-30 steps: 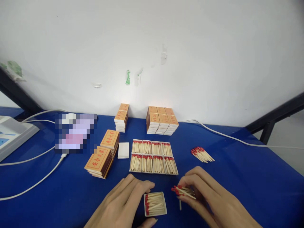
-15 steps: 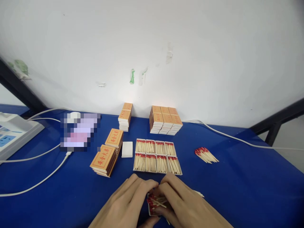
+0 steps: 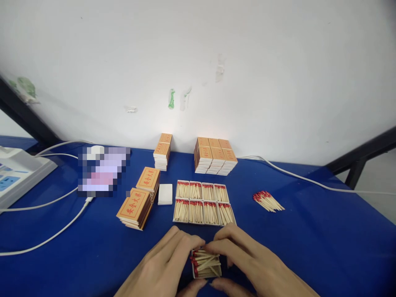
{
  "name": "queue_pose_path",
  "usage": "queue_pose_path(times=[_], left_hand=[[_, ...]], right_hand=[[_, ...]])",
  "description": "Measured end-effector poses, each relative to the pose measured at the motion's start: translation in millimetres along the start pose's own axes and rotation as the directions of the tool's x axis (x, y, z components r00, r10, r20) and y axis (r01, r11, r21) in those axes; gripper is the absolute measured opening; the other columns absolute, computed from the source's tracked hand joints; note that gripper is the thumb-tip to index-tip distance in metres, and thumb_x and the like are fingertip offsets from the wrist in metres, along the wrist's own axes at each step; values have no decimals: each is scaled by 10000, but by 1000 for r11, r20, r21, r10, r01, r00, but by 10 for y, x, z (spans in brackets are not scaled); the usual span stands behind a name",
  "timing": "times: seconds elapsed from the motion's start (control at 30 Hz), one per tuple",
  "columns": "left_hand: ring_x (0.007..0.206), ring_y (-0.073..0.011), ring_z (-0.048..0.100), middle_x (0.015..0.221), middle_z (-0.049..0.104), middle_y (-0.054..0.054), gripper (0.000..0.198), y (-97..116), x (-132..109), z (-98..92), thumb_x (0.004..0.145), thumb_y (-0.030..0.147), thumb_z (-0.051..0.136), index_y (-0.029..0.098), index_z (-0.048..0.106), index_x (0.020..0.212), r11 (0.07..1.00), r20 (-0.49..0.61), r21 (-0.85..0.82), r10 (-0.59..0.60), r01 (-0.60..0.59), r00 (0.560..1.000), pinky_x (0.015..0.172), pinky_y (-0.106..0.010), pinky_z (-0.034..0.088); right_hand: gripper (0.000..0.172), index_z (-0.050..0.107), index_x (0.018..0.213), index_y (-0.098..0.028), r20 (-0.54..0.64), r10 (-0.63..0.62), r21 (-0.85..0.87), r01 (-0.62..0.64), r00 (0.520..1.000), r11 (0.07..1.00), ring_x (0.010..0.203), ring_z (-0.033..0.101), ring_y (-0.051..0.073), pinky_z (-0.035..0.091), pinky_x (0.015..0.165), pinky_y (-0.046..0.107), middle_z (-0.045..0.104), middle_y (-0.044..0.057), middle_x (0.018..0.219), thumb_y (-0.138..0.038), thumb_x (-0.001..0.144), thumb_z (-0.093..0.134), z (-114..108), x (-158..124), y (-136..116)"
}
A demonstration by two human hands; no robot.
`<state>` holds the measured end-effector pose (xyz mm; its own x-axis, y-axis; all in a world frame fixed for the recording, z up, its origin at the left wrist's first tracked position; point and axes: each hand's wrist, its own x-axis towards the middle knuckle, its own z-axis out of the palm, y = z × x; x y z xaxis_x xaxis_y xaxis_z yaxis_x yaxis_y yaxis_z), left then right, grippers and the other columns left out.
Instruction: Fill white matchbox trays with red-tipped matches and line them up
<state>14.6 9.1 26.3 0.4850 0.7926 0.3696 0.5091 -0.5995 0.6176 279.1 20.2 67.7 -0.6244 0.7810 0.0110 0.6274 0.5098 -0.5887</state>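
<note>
A small white matchbox tray (image 3: 206, 274) holds red-tipped matches (image 3: 204, 260) lying across it, a few askew on top. My left hand (image 3: 163, 262) grips the tray from the left, fingers at its far edge and thumb at its near edge. My right hand (image 3: 253, 260) is on the right side, fingers and thumb spread apart around the tray. Its index fingertip is at the far edge; whether it touches matches I cannot tell. Just beyond stand two rows of filled matchbox trays (image 3: 203, 203). A loose pile of matches (image 3: 267, 201) lies to the right.
Matchbox sleeves (image 3: 133, 207) are stacked at left, beside white empty-looking trays (image 3: 165, 194). Closed matchboxes (image 3: 215, 156) and a smaller stack (image 3: 162, 152) stand by the wall. A blurred phone (image 3: 105, 169), cables and a power strip (image 3: 21, 173) are far left.
My right hand has spread and shifted right, uncovering more of the tray and its matches. The matches inside now lie more level. My left hand has hardly moved.
</note>
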Motion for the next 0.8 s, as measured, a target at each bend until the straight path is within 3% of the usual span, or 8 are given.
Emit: queue_pose_path(times=[0.17,0.27,0.37,0.47,0.57,0.8], left_hand=[[992,-194,769,1159,779,23,500,-6,-4,-26,986,5,824,290,601,1331,997,59,-67,36,-32,998,860,-292,683],[1027,-188,775,1187,777,19,552,-12,3,-63,951,-25,859,291,632,1342,997,87,-75,35,-28,996,882,-267,676],[1036,-193,778,1204,774,7,545,-28,-3,-71,960,-13,859,283,648,1365,997,77,-69,44,-38,996,904,-276,682],[1019,-201,767,1198,770,-10,436,-52,-16,-56,1026,37,816,269,658,1361,995,51,-70,74,-70,996,907,-303,688],[1029,-205,770,1211,774,-14,466,-76,-23,-45,1016,24,817,268,657,1380,995,66,-63,80,-76,995,905,-311,692],[1001,-198,763,1196,772,-15,512,-64,3,-38,973,-21,838,256,678,1373,992,59,-79,99,-95,993,867,-301,690]], right_hand=[[183,787,1290,-271,23,14,53,-15,1000,998,1063,803,136,661,953,218,761,22,1229,-221,1114,802,-133,77,-44],[278,780,1306,-292,41,62,58,-64,997,996,1078,789,149,656,964,237,755,12,1258,-277,1053,895,-154,55,-49],[370,775,1314,-318,51,79,74,-83,996,994,1086,782,150,647,971,239,753,-2,1271,-190,1003,930,-134,26,-25],[237,781,1240,-321,56,115,126,-121,992,985,1045,773,138,636,924,227,753,-14,1230,-194,1058,865,-116,44,12],[111,782,1145,-310,65,147,187,-156,987,970,981,747,129,615,880,217,745,-28,1148,-238,1086,843,-115,92,48],[79,783,1116,-305,72,164,248,-176,984,953,905,681,116,569,838,215,727,-49,1073,-242,1100,829,-139,168,60]])
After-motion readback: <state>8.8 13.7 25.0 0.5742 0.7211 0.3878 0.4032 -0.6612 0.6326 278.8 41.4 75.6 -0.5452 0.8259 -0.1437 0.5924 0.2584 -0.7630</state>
